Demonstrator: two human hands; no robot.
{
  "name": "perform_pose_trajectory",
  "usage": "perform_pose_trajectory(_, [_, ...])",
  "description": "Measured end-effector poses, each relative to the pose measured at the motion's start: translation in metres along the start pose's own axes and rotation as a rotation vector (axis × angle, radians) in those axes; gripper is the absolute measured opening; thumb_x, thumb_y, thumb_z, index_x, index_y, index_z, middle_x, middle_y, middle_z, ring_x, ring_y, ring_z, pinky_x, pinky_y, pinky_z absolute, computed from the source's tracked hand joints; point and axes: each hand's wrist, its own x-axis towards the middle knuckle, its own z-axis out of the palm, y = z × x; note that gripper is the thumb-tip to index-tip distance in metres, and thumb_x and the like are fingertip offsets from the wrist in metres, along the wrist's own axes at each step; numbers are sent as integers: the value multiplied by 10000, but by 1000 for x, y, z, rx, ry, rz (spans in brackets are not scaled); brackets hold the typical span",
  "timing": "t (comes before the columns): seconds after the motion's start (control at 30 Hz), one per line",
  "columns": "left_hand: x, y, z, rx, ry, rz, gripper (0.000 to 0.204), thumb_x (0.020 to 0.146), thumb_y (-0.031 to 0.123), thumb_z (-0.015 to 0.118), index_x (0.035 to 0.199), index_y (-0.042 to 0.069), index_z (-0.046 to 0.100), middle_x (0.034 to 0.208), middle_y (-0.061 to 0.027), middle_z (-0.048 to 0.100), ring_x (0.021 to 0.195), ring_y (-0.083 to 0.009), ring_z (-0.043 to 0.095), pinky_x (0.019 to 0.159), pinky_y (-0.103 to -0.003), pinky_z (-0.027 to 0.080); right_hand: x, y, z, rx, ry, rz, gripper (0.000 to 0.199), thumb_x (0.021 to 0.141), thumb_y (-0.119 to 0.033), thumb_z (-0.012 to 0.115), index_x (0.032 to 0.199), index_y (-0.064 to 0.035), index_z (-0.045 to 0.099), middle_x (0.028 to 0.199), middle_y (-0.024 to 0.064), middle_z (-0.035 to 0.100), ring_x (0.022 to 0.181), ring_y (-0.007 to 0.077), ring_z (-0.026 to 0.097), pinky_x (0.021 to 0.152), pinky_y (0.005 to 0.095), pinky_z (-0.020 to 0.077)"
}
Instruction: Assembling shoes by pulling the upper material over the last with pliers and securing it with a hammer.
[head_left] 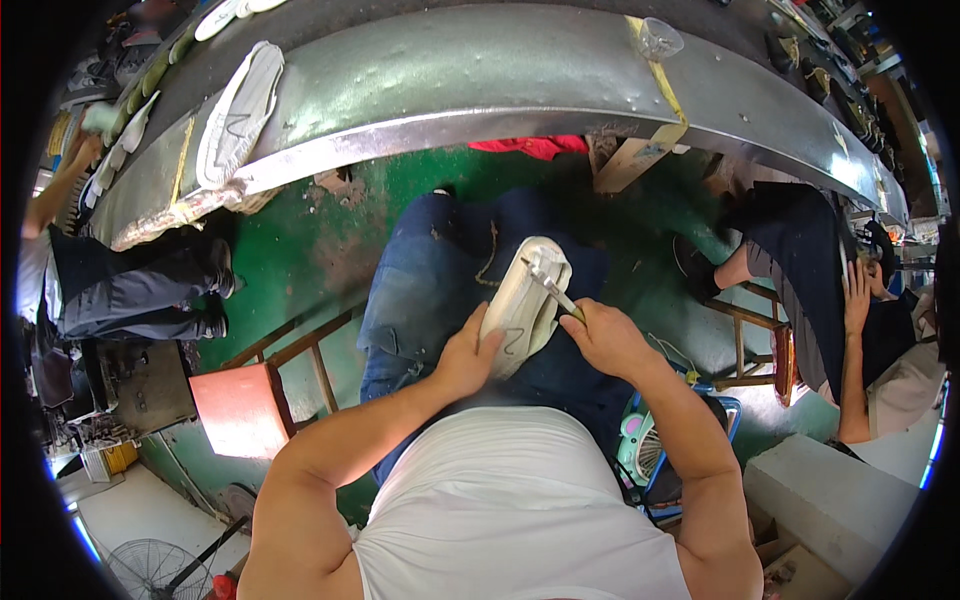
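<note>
Both hands work over the person's lap: the left hand [468,356] is closed around the near end of a white shoe sole [522,300], holding it tilted above the blue jeans, while the right hand [603,335] grips a small brush [548,283] whose tip touches the sole's far end. Farther off, another white sole [238,115] lies on the long grey surface [480,75].

Matt off-white rubbery shoe sole [520,305] in the left grip, bristled brush [550,285] in the right, above rough blue denim; beyond, a scuffed, dull-glossy metal surface [480,75].
</note>
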Motion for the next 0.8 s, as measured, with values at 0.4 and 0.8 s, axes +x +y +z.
perform_pose_trajectory(0.4, [13,39,-49,171,-386,32,1058,750,190,816,1554,41,144,1282,-275,601,1201,-399,591,1053,-409,435,-41,25,53,359,33,5,353,1004,-322,535,1091,15,598,886,194,674,813,334,673,755,415,526])
perform_pose_trajectory(0.8, [54,142,-83,-454,126,534,420,840,197,804,1138,13,572,1011,-123,675,931,-167,664,785,-322,544,-58,44,80,850,345,10,303,999,-242,577,1150,22,574,895,66,644,815,135,618,765,281,497])
